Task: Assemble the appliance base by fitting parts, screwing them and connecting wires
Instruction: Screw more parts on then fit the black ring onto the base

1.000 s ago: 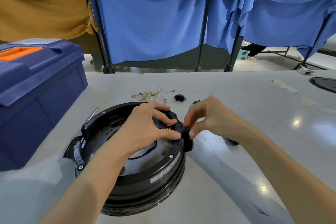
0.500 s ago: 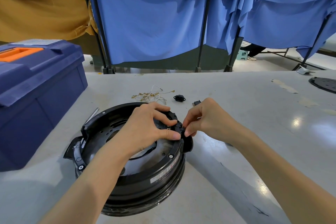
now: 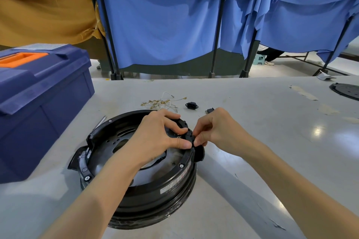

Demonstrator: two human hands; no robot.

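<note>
A round black appliance base point(image 3: 147, 196) lies on the grey table, open side up. My left hand point(image 3: 157, 137) reaches across its inside, with thumb and fingers curled round the right rim. My right hand point(image 3: 217, 130) pinches a small black part point(image 3: 191, 137) at that same rim, fingertip to fingertip with my left thumb. Behind the base lie a bundle of thin wires with brass terminals point(image 3: 161, 102), a black socket part point(image 3: 191, 105) and another small black piece point(image 3: 209, 110). A metal tool tip point(image 3: 101, 120) pokes out behind the base on the left.
A dark blue toolbox point(image 3: 38, 103) with an orange handle stands at the left, close to the base. A black round plate point(image 3: 347, 91) lies at the far right edge. Blue and ochre cloth screens on black poles hang beyond the table.
My right hand has shifted slightly left and closer to the rim, pushing the small black part in against it. My left hand stays on the base.
</note>
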